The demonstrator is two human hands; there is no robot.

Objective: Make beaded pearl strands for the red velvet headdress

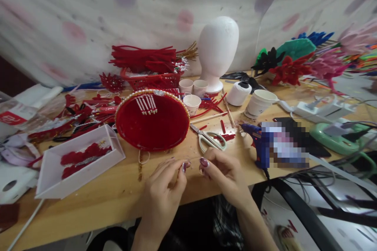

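Observation:
Over the front of the wooden table, my left hand is closed in a pinch, thumb against fingers. My right hand pinches too, a short gap to its right. A faint thin strand seems to run between the fingertips, too fine to make out. Just behind my right fingers lie scissors with pale handles. A round red velvet headpiece, edged with gold and pearl beads, stands tilted behind my left hand. White beaded strings hang on its upper part, and a gold chain lies below it.
A white box with red flower pieces sits left. Behind are paper cups, a thread cone, a foam head and a red basket. To the right are a blue glue gun, a power strip and cables.

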